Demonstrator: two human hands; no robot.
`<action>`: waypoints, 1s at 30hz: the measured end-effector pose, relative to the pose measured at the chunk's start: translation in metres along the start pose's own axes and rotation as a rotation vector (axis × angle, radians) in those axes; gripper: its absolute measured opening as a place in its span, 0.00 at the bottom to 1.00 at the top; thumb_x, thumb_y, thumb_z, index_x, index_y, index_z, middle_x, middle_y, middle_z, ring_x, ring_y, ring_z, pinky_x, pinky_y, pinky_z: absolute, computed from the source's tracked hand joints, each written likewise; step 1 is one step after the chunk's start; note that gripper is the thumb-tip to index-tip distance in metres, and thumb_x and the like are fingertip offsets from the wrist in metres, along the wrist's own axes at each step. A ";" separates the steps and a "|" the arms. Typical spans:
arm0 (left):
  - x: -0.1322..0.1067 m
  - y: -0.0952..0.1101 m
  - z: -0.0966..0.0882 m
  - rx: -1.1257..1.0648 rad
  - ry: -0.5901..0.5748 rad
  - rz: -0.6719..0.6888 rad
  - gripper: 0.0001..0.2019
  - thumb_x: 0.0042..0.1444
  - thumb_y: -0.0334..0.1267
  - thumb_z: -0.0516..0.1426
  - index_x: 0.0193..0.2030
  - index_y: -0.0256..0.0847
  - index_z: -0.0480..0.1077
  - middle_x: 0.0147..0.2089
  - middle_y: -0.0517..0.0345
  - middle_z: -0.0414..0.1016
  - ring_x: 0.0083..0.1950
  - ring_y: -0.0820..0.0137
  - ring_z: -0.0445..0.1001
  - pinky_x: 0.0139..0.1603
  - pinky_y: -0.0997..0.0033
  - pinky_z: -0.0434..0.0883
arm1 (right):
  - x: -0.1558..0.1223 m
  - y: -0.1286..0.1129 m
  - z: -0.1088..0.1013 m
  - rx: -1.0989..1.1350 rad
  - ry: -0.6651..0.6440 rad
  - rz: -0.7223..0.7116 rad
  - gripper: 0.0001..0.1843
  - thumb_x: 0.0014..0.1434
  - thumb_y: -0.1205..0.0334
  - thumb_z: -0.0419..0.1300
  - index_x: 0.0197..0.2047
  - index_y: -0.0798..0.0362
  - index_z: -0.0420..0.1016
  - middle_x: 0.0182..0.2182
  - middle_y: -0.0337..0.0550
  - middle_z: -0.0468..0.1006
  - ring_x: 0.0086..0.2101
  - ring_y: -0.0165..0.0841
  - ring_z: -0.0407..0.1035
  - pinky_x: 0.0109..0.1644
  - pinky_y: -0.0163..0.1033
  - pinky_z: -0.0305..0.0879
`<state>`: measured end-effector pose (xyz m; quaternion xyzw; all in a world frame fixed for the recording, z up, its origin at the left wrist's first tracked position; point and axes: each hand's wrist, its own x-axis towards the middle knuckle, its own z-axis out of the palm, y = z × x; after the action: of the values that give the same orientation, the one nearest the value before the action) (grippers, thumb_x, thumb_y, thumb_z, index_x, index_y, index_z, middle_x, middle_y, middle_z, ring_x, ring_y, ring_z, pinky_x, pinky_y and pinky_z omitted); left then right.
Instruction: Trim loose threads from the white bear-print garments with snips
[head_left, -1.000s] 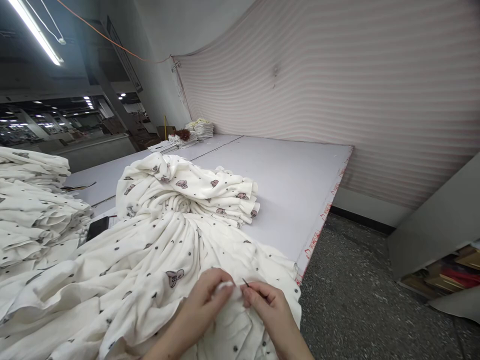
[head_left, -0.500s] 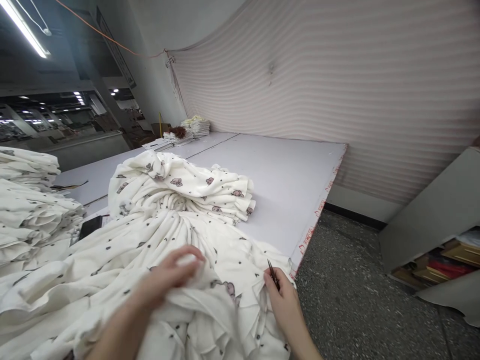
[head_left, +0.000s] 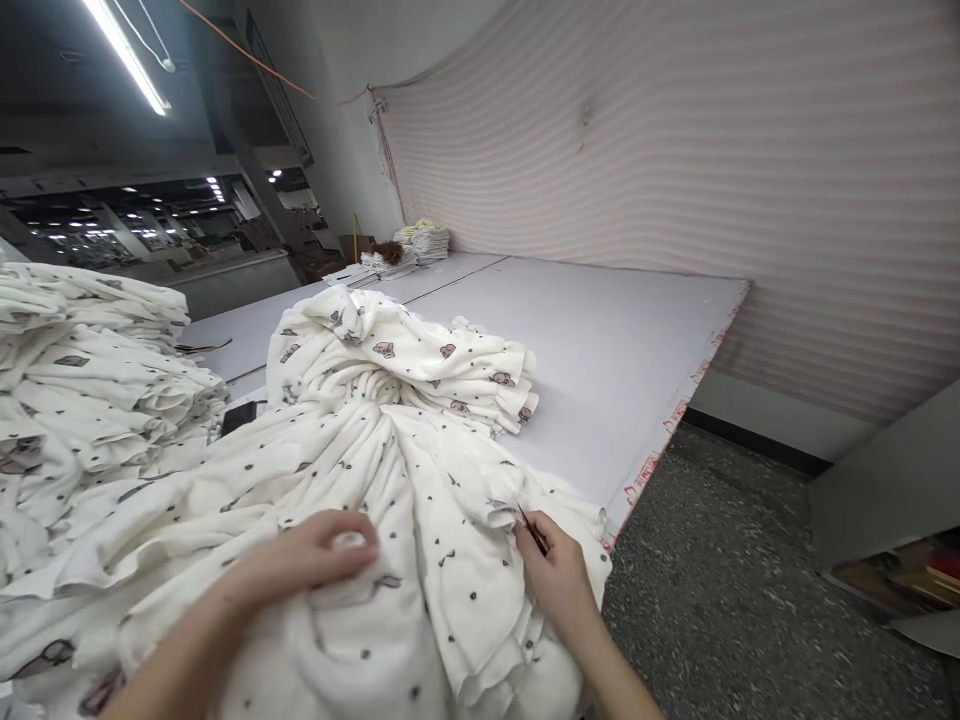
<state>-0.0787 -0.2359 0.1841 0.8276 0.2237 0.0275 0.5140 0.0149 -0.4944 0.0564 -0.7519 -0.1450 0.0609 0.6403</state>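
A white printed garment [head_left: 390,480] with small dark dots and pink-grey motifs lies spread and bunched over the near end of a pale cutting table [head_left: 600,350]. My left hand [head_left: 315,550] is closed on a fold of this cloth near its middle. My right hand [head_left: 555,570] pinches a thin dark pointed tool [head_left: 531,528], its tip touching the ruffled edge of the garment near the table's corner. Which kind of tool it is, I cannot make out.
A tall stack of the same printed garments [head_left: 82,370] stands at the left. A dark flat object [head_left: 240,415] lies half under cloth. Small folded piles [head_left: 420,242] sit at the table's far end. Speckled floor [head_left: 750,560] and a grey shelf [head_left: 892,490] are to the right.
My hands have parted: the left moved left, dragging a fold of the garment, and the right shifted right to the ruffled edge with the tool. The view swung slightly.
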 end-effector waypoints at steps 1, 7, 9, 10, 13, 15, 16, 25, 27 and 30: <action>-0.003 0.005 0.015 0.078 -0.116 0.006 0.08 0.36 0.37 0.70 0.25 0.40 0.78 0.28 0.60 0.79 0.30 0.65 0.76 0.26 0.78 0.67 | 0.001 -0.003 0.000 0.038 -0.012 0.025 0.17 0.61 0.53 0.54 0.26 0.53 0.70 0.20 0.34 0.65 0.25 0.30 0.61 0.28 0.32 0.58; -0.016 0.019 0.099 0.259 -0.283 0.235 0.13 0.51 0.41 0.61 0.45 0.45 0.70 0.42 0.57 0.74 0.43 0.60 0.71 0.42 0.69 0.67 | -0.016 -0.026 0.014 0.264 -0.127 0.113 0.22 0.60 0.45 0.55 0.28 0.56 0.72 0.20 0.36 0.67 0.22 0.30 0.62 0.25 0.32 0.60; -0.017 0.013 0.112 0.254 -0.184 0.377 0.07 0.55 0.34 0.55 0.40 0.43 0.69 0.42 0.54 0.70 0.44 0.61 0.70 0.44 0.68 0.67 | -0.019 -0.028 0.014 0.314 -0.103 0.134 0.23 0.60 0.44 0.55 0.29 0.56 0.73 0.20 0.37 0.69 0.23 0.31 0.64 0.25 0.32 0.62; -0.018 0.009 0.114 0.260 -0.128 0.452 0.06 0.55 0.30 0.52 0.38 0.43 0.67 0.43 0.53 0.69 0.45 0.61 0.69 0.44 0.67 0.67 | -0.018 -0.028 0.011 0.285 -0.046 0.128 0.23 0.60 0.43 0.54 0.29 0.55 0.72 0.21 0.38 0.70 0.24 0.32 0.66 0.26 0.33 0.62; -0.020 -0.004 0.109 0.272 0.011 0.629 0.11 0.52 0.23 0.49 0.35 0.44 0.60 0.39 0.55 0.65 0.40 0.65 0.68 0.40 0.69 0.68 | -0.006 -0.019 -0.009 0.002 0.206 0.059 0.21 0.61 0.45 0.52 0.29 0.53 0.71 0.22 0.40 0.71 0.24 0.35 0.66 0.27 0.35 0.62; -0.022 -0.010 0.104 0.315 0.053 0.743 0.14 0.51 0.20 0.49 0.38 0.45 0.58 0.37 0.57 0.64 0.37 0.67 0.68 0.38 0.71 0.68 | 0.002 -0.013 -0.026 -0.160 0.299 0.016 0.17 0.60 0.49 0.52 0.30 0.53 0.72 0.23 0.42 0.72 0.25 0.37 0.66 0.29 0.38 0.62; -0.022 -0.012 0.103 0.347 0.054 0.802 0.15 0.52 0.19 0.49 0.40 0.45 0.58 0.38 0.57 0.64 0.37 0.67 0.68 0.38 0.71 0.68 | 0.004 -0.011 -0.033 -0.188 0.314 0.006 0.15 0.59 0.51 0.54 0.31 0.52 0.72 0.26 0.44 0.73 0.27 0.39 0.67 0.31 0.39 0.62; -0.024 -0.004 0.107 0.329 0.034 0.795 0.13 0.51 0.22 0.53 0.39 0.44 0.67 0.43 0.52 0.74 0.45 0.64 0.73 0.45 0.71 0.68 | -0.027 -0.038 -0.013 -0.195 -0.078 -0.397 0.20 0.55 0.72 0.53 0.49 0.46 0.71 0.33 0.41 0.70 0.31 0.35 0.70 0.33 0.35 0.66; -0.024 0.004 0.105 0.272 -0.100 0.569 0.07 0.55 0.29 0.54 0.39 0.44 0.71 0.39 0.55 0.77 0.42 0.63 0.74 0.42 0.71 0.69 | -0.022 -0.042 -0.008 -0.163 -0.070 -0.362 0.13 0.54 0.73 0.52 0.38 0.49 0.72 0.31 0.41 0.70 0.31 0.34 0.69 0.34 0.35 0.66; -0.021 0.014 0.103 0.196 -0.222 0.270 0.09 0.59 0.42 0.54 0.33 0.42 0.73 0.32 0.58 0.77 0.37 0.64 0.73 0.36 0.73 0.67 | -0.014 -0.041 -0.006 -0.032 0.004 -0.254 0.06 0.58 0.70 0.53 0.35 0.50 0.69 0.30 0.40 0.72 0.32 0.34 0.70 0.36 0.34 0.66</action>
<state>-0.0647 -0.3357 0.1521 0.8943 0.0542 -0.0172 0.4439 -0.0028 -0.4985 0.0967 -0.7377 -0.2388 -0.0244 0.6310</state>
